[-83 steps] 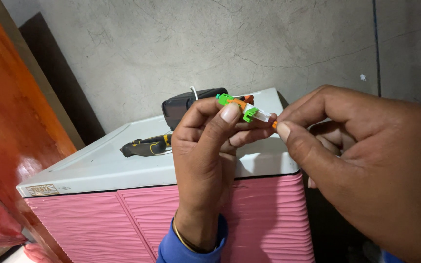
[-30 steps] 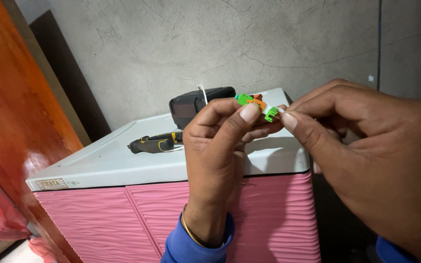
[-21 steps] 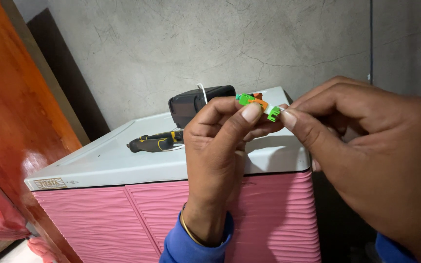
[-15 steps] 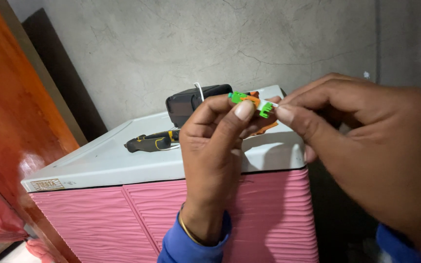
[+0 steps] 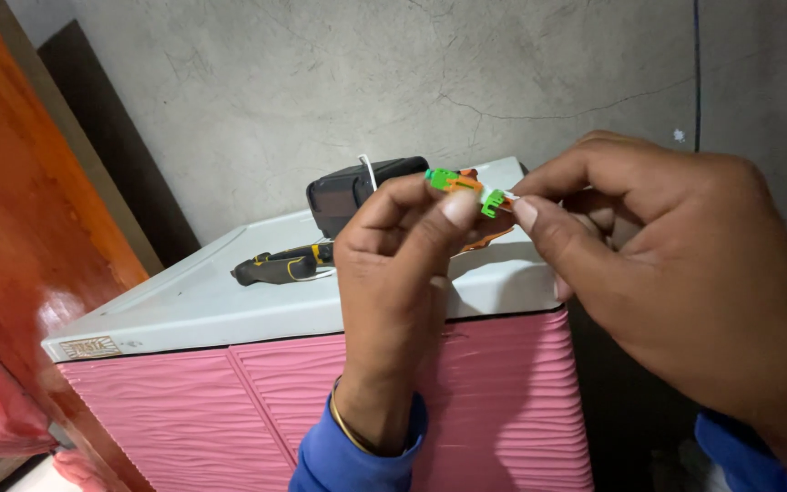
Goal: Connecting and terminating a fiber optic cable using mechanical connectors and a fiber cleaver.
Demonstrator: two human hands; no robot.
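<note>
At the far left a glossy orange-brown wooden door [image 5: 11,210] fills the edge of the view, next to the left end of a pink ribbed cabinet [image 5: 184,419] whose white top [image 5: 184,301] serves as your worktop. On that worktop, toward its back edge, lies a hand tool with a black and yellow handle [image 5: 277,266], pointing along the back edge. Just to the right of it sits a black box-shaped device [image 5: 352,191] with a thin white cord rising from it, close to the grey plaster wall [image 5: 321,82].

Your left hand [image 5: 403,282] rises in front of the cabinet, a blue sleeve and a thin bangle at the wrist. Its grip is pressed together: thumb and forefinger pinch a small orange and green connector [image 5: 463,187], holding it in the air above the right rear corner of the worktop, clear of the surface. Bright green tabs show at both ends of the piece, with the orange body between them.

Your right hand [image 5: 676,273] comes in from the right, also blue-sleeved. Its thumb and forefinger are closed onto the right-hand green end of the same connector, touching your left fingertips there. The other fingers curl into the palm. Right of the cabinet the space is dark.
</note>
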